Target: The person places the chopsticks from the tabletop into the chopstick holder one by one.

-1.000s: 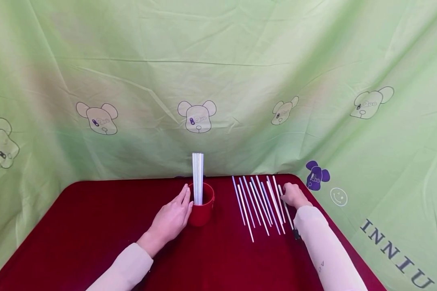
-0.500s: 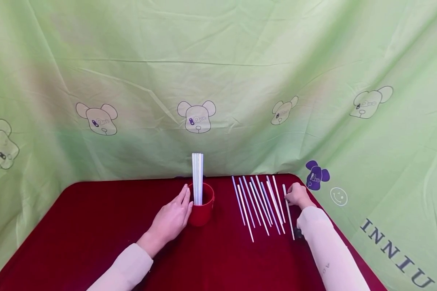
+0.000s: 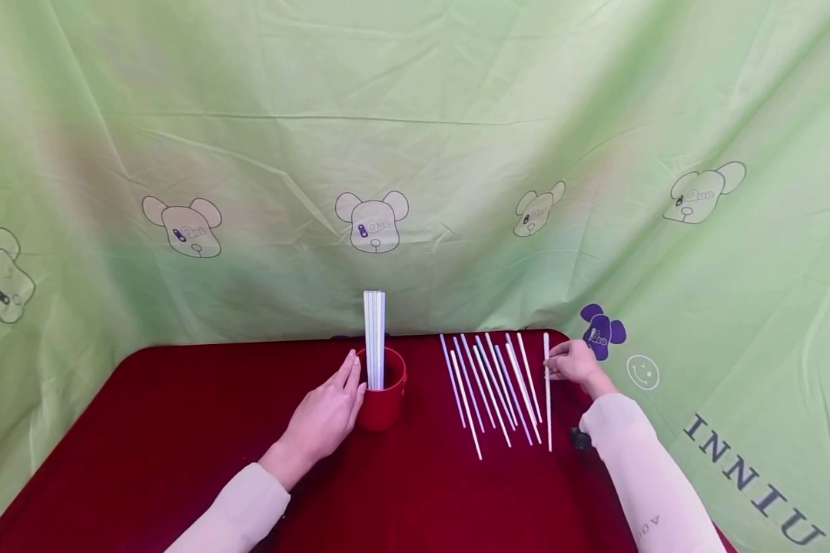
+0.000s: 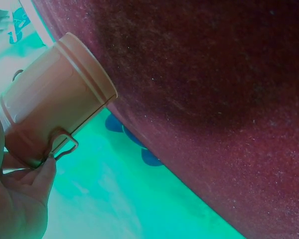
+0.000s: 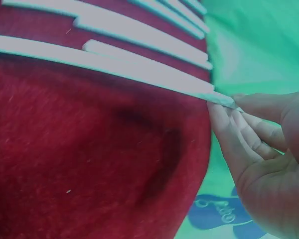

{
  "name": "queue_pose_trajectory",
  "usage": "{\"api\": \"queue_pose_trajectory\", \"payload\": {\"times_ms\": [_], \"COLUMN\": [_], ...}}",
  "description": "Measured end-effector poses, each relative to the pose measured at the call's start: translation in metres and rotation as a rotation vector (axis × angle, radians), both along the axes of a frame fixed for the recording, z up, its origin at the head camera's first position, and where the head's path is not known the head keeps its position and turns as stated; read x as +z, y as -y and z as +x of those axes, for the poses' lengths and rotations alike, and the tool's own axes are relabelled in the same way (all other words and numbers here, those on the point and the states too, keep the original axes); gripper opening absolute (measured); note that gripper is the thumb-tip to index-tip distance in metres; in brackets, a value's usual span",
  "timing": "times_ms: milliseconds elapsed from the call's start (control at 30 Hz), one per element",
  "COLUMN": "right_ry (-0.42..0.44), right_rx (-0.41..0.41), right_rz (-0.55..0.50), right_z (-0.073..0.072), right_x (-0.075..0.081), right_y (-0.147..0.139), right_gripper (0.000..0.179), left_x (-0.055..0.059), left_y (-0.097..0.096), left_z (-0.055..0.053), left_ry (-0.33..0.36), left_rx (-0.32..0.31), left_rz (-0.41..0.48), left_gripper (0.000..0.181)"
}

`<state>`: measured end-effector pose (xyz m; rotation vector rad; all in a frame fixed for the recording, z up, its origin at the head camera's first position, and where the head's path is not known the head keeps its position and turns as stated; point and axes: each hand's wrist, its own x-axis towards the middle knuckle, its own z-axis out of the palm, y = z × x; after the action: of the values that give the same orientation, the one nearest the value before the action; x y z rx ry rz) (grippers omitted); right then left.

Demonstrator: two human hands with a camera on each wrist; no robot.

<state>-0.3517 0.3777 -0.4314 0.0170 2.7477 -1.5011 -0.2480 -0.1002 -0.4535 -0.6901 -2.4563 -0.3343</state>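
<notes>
A small red bucket stands upright at the middle of the table, a bundle of pale straight sticks rising from it. My left hand holds it from its left side. Around its upper end, near a small wire loop, the left thumb and fingers show in the left wrist view. At the right, my right hand pinches one thin white stick close to its far end, between thumb and fingertips. That stick lies apart from a row of several white and bluish sticks.
Dark red cloth covers the table. Right behind its back edge hangs a light green curtain with printed bear heads, which also runs along both sides. A small black object is under the right sleeve.
My right hand has shifted right, bringing the white stick away from the row. The stick has swung to point nearly straight ahead. The left hand and bucket stay in place.
</notes>
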Motion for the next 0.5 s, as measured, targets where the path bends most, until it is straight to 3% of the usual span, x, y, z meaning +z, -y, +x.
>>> {"api": "queue_pose_trajectory", "payload": {"times_ms": [267,500], "right_ry": [-0.039,-0.114], "right_rx": [0.085,0.105], "right_rz": [-0.131,-0.189], "right_z": [0.002,-0.001], "right_x": [0.024,0.039], "right_y": [0.020,0.042], "right_gripper": [0.031,0.026], "left_x": [0.001,0.001], "left_y": [0.000,0.000], "left_z": [0.001,0.001], "left_ry": [0.014,0.000], "left_rx": [0.001,-0.002], "left_rz": [-0.005,-0.003], "left_gripper": [0.050,0.050]}}
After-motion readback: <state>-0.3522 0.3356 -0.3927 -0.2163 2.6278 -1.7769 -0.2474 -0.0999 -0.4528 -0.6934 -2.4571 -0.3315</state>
